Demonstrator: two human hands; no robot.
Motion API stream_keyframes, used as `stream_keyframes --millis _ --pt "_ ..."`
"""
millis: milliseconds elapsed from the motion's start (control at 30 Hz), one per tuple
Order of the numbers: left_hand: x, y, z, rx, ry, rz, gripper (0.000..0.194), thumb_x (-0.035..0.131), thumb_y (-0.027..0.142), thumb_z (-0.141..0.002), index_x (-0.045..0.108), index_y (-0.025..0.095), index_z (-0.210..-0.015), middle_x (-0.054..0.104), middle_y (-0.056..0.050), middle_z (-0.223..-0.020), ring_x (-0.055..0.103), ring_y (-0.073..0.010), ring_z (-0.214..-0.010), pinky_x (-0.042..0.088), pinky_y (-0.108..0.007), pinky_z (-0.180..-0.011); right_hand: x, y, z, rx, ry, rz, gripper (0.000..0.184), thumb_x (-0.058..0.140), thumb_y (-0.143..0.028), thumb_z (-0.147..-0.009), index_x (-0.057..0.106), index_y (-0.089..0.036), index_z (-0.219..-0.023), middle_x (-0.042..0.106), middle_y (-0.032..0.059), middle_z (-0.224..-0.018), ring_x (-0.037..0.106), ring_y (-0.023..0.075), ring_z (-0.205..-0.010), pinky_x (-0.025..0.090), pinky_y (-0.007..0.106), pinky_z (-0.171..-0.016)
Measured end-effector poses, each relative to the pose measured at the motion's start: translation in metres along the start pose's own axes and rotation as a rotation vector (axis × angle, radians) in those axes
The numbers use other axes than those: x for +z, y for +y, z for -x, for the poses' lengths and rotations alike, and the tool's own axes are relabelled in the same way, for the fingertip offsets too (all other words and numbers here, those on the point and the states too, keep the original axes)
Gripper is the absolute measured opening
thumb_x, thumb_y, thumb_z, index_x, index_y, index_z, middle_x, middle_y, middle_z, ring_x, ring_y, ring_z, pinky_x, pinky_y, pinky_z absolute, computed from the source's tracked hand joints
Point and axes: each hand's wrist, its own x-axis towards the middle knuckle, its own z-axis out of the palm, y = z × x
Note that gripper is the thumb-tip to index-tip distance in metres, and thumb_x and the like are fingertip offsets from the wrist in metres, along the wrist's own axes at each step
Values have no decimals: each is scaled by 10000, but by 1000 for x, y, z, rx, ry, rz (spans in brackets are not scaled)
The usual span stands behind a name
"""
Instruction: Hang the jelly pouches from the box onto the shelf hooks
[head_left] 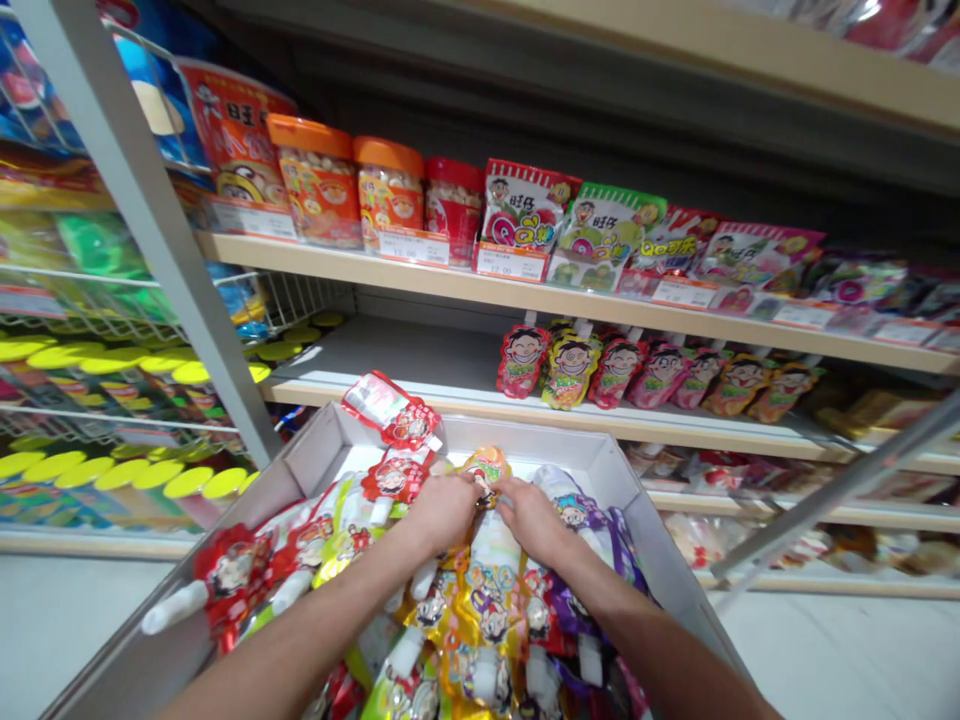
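Both hands come together over a white box (600,455) heaped with spouted jelly pouches. My left hand (446,508) and my right hand (531,515) pinch an orange-yellow pouch (489,462) between them, fingers closed on its near end. Below it, a clear-and-gold pouch (491,605) lies on the pile. Red pouches (234,575) with white caps fill the left side; purple ones (577,515) lie on the right. One red pouch (396,410) rests over the box's far edge. My fingertips partly hide the gripped pouch.
Behind the box, a shelf (390,350) carries a row of upright pouches (571,365) to the right. Above are orange-lidded jars (315,180) and gummy bags (525,205). A grey post (150,200) and wire racks with yellow-lidded tubs (112,375) stand left; a metal bar (847,490) slants at right.
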Motion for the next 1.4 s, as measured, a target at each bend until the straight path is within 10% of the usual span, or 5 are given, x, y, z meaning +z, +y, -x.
stream_keyframes --millis 267,667,967,1233,1400 --pt "-21 -4 -5 197 283 25 188 422 187 -741 578 199 -846 574 -51 -931 416 -187 -988 335 -329 -827 -5 -8 -3 -27 183 -161 237 400 -124 -724 566 -177 -884 607 47 -869 544 150 -803 389 259 -741" --pt "-45 -13 -5 122 618 469 237 364 139 -747 596 183 -771 333 -43 -1234 337 -174 -1103 318 -297 -889 -24 -10 -14 82 364 -566 270 418 -281 -733 543 -176 -949 569 64 -973 516 153 -886 404 281 -760" --pt "-58 -4 -7 -33 647 1086 137 395 177 -708 507 154 -632 416 -42 -1184 447 -171 -1021 379 -298 -821 -26 -24 -2 207 -247 -1226 321 427 -423 -715 539 -142 -820 592 39 -747 555 114 -641 436 226 -548" --pt "-43 -16 -13 -360 426 1469 287 430 405 -698 503 165 -837 576 -49 -921 555 -117 -726 422 -199 -545 -10 -31 -7 382 89 -1061 258 464 -409 -660 456 -151 -651 517 -33 -567 455 50 -371 378 160 -338" --pt "-28 -13 -13 -239 270 1285 250 502 369 -656 577 145 -738 620 -15 -729 537 -116 -653 419 -209 -573 -7 -19 -11 409 311 -964 230 433 -382 -678 435 -159 -623 489 -38 -550 466 60 -388 396 165 -323"
